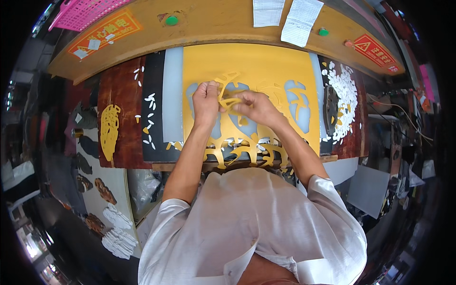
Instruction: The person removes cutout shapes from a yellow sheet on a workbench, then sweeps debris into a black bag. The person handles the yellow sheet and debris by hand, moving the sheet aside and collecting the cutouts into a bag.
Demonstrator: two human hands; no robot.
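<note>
Mid-frame, fingers at work above a holed yellow sheet (251, 59)

At the upper left, a pink basket (88, 12) sits in view, and below it, at the left end of the dark red worktop (128, 90), lies a heap of curvy yellow pieces (109, 132). Moving right, small white slips (151, 105) scatter down a black strip. Now the centre! The left hand (206, 102) is closed, thumb and fingers gripping a thin, branching yellow cut piece (230, 101), lifted over the sheet. Just beside it comes the right hand (256, 107), fingertips blurred but pinching at the yellow too; whether it's all one piece, you can't tell. Beneath, the sheet shows leafy openings, its near edge a fringe of yellow webbing. Further right, a dark curved piece (329, 107) lies beside a big spread of white bits (342, 90).
</note>
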